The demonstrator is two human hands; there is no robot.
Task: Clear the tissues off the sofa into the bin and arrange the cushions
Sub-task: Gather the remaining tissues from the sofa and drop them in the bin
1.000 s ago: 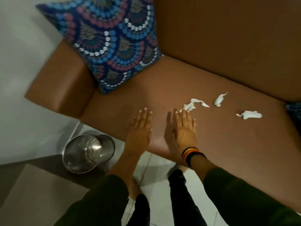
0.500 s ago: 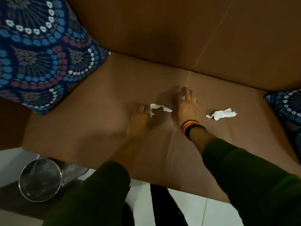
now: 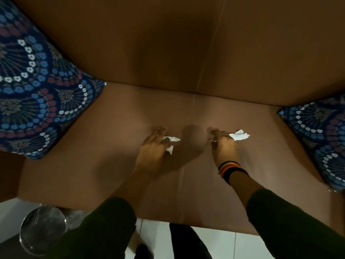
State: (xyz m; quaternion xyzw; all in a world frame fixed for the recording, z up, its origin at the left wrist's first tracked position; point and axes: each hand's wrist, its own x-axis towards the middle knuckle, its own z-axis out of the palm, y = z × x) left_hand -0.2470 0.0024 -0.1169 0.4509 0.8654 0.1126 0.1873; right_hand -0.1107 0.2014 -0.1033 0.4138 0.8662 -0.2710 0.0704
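Left grip [image 3: 152, 148] is clenching a white tissue [image 3: 170, 142] above the brown sofa [image 3: 104, 161]; right grip [image 3: 223, 146] is pinching another tissue [image 3: 239, 135] between two patterned cushions [image 3: 35, 98].

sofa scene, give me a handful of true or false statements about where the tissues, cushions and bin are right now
1. The left hand holds white tissue. True.
2. The bin stands on the sofa seat. False: it stands on the floor, in front of the seat's left end.
3. A patterned cushion lies at each end of the seat. True; the other cushion is at the right.
4. The right hand is far from any tissue. False: a crumpled tissue is at its fingers.
5. The wrist bands are on the left arm. False: they are on the right wrist.
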